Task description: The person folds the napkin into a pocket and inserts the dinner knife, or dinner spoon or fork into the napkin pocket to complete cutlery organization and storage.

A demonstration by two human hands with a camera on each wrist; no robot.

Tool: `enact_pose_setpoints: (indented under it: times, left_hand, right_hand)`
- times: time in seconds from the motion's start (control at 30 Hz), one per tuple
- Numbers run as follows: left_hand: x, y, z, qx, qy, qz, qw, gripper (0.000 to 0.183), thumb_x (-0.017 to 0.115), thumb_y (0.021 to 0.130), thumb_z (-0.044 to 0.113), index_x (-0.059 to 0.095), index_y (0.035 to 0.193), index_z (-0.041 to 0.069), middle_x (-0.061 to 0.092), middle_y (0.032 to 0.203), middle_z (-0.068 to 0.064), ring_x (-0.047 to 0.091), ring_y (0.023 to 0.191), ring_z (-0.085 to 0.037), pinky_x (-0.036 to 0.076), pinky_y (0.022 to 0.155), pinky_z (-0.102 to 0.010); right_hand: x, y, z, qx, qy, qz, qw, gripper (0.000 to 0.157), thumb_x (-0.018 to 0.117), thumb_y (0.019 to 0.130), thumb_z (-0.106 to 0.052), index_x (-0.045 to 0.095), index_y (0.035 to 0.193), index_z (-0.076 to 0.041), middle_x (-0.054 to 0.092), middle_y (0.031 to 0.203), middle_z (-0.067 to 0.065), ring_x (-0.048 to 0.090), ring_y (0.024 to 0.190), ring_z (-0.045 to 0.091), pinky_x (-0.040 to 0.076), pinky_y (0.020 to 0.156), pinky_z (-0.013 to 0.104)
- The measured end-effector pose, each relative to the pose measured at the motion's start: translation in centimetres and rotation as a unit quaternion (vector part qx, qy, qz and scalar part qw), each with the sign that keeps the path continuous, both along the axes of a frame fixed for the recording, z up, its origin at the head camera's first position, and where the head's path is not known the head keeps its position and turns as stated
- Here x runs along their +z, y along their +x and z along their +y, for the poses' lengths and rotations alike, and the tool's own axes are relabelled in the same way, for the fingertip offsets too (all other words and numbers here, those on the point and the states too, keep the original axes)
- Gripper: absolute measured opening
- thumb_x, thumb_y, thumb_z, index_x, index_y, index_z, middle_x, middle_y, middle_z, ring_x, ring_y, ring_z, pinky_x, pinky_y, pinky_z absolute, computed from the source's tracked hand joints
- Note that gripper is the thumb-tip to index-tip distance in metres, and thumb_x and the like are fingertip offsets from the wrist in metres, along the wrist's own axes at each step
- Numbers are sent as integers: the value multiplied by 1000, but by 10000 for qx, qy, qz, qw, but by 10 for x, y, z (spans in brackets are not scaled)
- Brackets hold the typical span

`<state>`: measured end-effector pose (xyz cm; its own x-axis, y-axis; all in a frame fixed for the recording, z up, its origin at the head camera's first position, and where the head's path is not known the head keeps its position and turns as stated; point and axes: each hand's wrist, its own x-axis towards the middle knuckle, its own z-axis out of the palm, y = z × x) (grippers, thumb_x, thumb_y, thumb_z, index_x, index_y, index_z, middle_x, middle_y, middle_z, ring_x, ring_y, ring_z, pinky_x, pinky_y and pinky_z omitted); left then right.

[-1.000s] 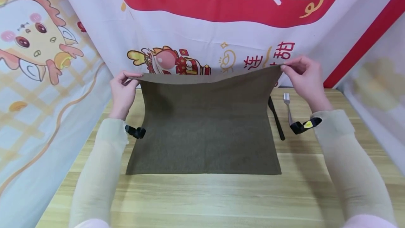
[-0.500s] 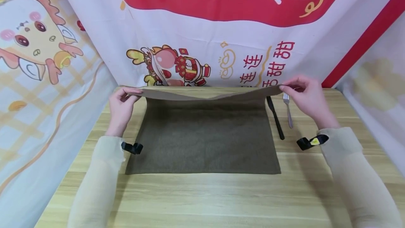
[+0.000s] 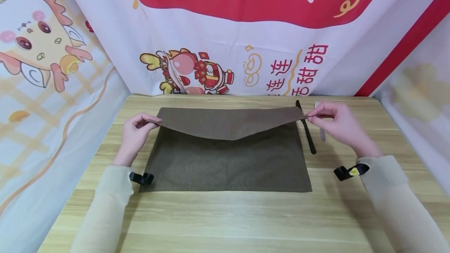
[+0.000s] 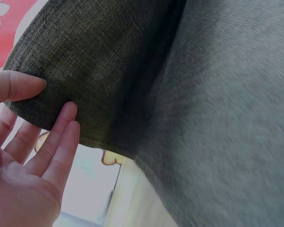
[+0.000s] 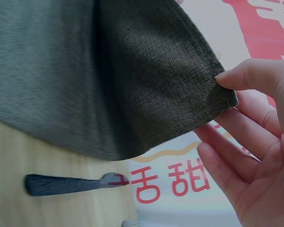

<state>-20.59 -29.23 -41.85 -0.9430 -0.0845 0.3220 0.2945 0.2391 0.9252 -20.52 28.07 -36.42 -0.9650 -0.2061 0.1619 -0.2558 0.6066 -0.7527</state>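
The cloth lies on the bench, its far part lifted and folded back toward the person above the flat part. It is a plain brown-grey with a visible weave and a narrow hem; the raised edge sags between the corners, lowest near the middle, and throws a dark shadow beneath it. The left hand pinches one raised corner between thumb and fingertips, the other fingers loosely spread; the right hand pinches the opposite corner in the same way. Just beyond the cloth's right side lies a dark knife, and the lifted corner crosses in front of its upper half. Next to it, farther right, is a fork, largely covered from the head view by the right hand. A small black device sits at each pale sleeve cuff. Behind the bench hangs a white backdrop with a red panel, a cartoon figure and red characters; to the left is a checked sheet with a big cartoon animal, to the right a pale sheet with a blurred yellowish shape
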Motion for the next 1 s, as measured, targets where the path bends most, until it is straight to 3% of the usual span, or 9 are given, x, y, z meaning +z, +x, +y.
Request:
enact_pose_setpoints:
  times: [0.13, 0.27, 0.43, 0.77, 1.0]
  left_hand:
    - [-3, 10, -7, -211, -199, -8, 9996, 8, 65, 95, -7, 72, 98, -10, 75, 101, -8, 68, 91, -13, 55, 82, -21]
    - [-6, 19, -14, -496, -241, -101, 9984, 6, 64, 94, -10, 68, 98, -14, 75, 100, -4, 68, 92, -12, 54, 82, -19]
    - [-7, 29, -18, -581, -335, -262, 9974, 7, 64, 95, -9, 67, 100, -13, 75, 100, -2, 69, 94, -12, 55, 84, -21]
    - [7, 46, -20, -715, -85, -9, 9974, 7, 62, 95, -13, 67, 98, -15, 74, 102, -4, 69, 93, -13, 56, 81, -21]
    - [17, 60, -28, -723, -302, 84, 9969, 9, 60, 94, -15, 68, 95, -12, 75, 101, -4, 68, 102, -14, 56, 81, -21]
  right_hand:
    - [-9, 9, 3, 242, 200, -54, 9995, 11, 75, 95, -18, 76, 103, -10, 76, 101, 5, 70, 87, 14, 52, 65, 23]
    - [-17, 17, 4, 676, 194, 53, 9975, 5, 75, 94, -10, 75, 99, -8, 76, 97, 8, 71, 86, 17, 54, 70, 20]
    - [-20, 25, 4, 941, 142, -16, 9955, 6, 76, 92, -5, 74, 96, -9, 75, 96, 5, 71, 85, 15, 55, 69, 21]
    - [-4, 41, 1, 1053, 233, 171, 9940, 12, 75, 90, -2, 74, 94, -13, 74, 96, 1, 68, 87, 14, 52, 76, 18]
    - [7, 56, 3, 1037, 219, 287, 9940, 19, 76, 87, 2, 74, 91, -16, 74, 95, 0, 68, 87, 13, 51, 77, 17]
